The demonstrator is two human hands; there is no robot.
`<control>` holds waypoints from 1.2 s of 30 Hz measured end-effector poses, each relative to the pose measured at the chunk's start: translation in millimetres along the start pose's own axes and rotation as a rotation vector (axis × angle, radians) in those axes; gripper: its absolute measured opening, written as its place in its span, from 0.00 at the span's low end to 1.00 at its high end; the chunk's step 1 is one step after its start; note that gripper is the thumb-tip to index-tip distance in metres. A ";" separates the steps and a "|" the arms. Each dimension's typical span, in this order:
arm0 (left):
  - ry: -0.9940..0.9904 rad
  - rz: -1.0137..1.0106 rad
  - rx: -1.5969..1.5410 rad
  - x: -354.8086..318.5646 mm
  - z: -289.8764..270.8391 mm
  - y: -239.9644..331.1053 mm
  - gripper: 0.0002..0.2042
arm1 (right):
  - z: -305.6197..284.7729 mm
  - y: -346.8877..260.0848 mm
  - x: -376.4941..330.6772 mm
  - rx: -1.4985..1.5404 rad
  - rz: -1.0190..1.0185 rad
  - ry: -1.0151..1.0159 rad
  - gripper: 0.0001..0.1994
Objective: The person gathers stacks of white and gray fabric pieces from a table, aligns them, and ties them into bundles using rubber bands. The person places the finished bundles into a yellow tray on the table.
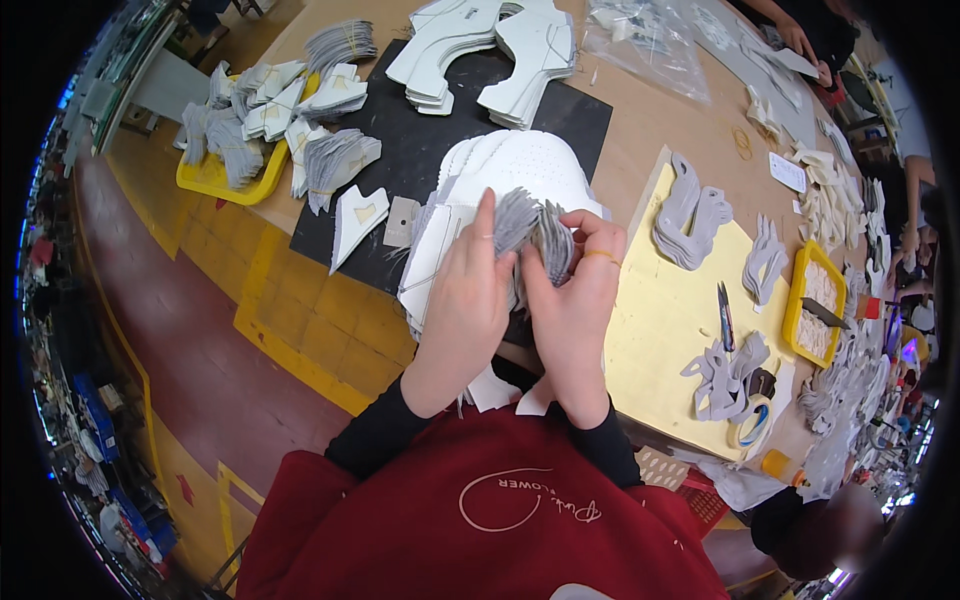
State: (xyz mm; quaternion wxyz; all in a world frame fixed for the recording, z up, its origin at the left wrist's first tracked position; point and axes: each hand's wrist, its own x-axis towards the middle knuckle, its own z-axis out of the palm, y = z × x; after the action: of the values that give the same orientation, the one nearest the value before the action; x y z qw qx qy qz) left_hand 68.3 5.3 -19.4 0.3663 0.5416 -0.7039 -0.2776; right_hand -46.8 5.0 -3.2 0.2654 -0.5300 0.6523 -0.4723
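Observation:
A bundle of thin grey cut pieces point(553, 243) is held up in front of my chest, its edges fanned apart. My right hand point(577, 300) grips its right side between thumb and curled fingers; a ring shows on one finger. My left hand point(468, 290) closes on the left part of the bundle, one finger pointing upward and the thumb near the middle. The fingers partly hide the lower ends of the pieces. Just beyond and beneath the hands lie stacked white perforated pieces point(540, 160) with rounded tops, on a black mat point(330, 230).
Large curved white stacks point(530, 60) lie farther back. At left, a yellow tray point(262, 186) holds bundled pieces. A yellow board point(650, 330) at right carries grey stacks point(688, 215), thread snips point(724, 318) and a tape roll point(748, 422). Another person's hand point(797, 40) works at the far right.

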 end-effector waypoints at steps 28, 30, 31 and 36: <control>-0.200 0.152 0.219 0.9 -44.5 -27.9 0.33 | 5.7 -1.2 3.6 0.073 -0.196 -0.540 0.38; -0.201 0.165 0.166 1.6 -44.1 -31.4 0.33 | 6.9 -2.6 0.9 0.004 -0.247 -0.549 0.36; -0.215 0.166 0.156 3.5 -45.4 -32.7 0.32 | 7.7 -2.8 0.1 -0.033 -0.271 -0.550 0.35; -0.250 0.036 -0.031 13.1 -55.3 -34.0 0.31 | -24.6 9.5 19.8 0.636 -0.165 -0.318 0.32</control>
State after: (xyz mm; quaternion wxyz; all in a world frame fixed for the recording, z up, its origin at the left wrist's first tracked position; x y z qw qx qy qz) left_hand 130.6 -15.8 -11.4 0.2890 0.4842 -0.7494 -0.3471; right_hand -77.7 -5.4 1.5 0.4762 -0.5387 0.3785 -0.5829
